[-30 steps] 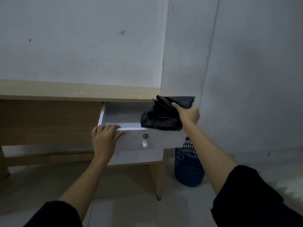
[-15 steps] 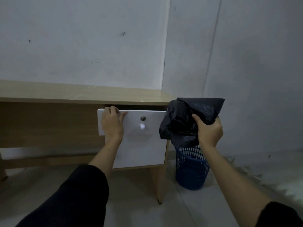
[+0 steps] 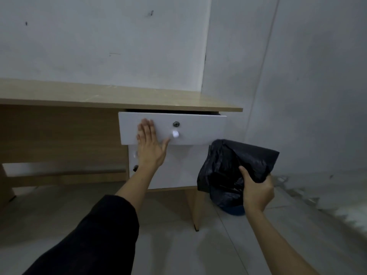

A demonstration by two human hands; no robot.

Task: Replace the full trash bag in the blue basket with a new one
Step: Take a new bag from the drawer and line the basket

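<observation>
Left hand [image 3: 150,144]: fingers flat, spread, palm against white drawer front [image 3: 198,129] under desk [image 3: 119,98] right end. Right hand [image 3: 256,192]: fingers clenched on crumpled black trash bag [image 3: 234,167], hiding most of blue basket [image 3: 235,211].

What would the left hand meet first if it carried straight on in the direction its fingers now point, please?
The left hand lies flat on the white drawer front, fingers pointing up. Sliding on, it would probably first meet the underside edge of the desk top, just past the drawer's upper edge.
</observation>
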